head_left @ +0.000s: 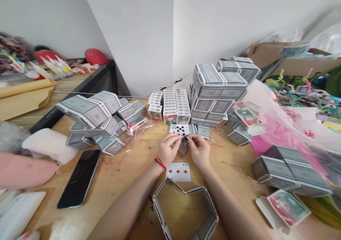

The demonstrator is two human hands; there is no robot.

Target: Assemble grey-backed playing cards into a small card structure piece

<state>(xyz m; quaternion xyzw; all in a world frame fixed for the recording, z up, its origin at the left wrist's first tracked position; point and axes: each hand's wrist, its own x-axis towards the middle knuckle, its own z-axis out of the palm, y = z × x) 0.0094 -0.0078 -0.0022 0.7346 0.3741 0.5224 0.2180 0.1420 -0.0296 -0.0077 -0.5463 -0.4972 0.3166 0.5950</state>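
Observation:
My left hand (168,148), with a red string bracelet at the wrist, and my right hand (199,150) meet over the table, fingers pinched. Between them is a tilted playing card (184,148) with black spade marks, which both hands appear to hold; a small dark spot at the fingertips is too small to make out. Just beyond lie a spade card (179,128) and a patterned card back (203,132). Nearer me, a diamond card (178,171) lies face up. Between my forearms stands an open heart-shaped frame (212,208) built of folded cards.
Stacked card-built blocks stand at left (97,115) and at back right (221,85), with more blocks (290,170) at right. Rows of card packs (169,106) sit at the back. A phone (80,179) lies left; an opened card box (289,209) lies right. Another person's arm (25,170) enters at left.

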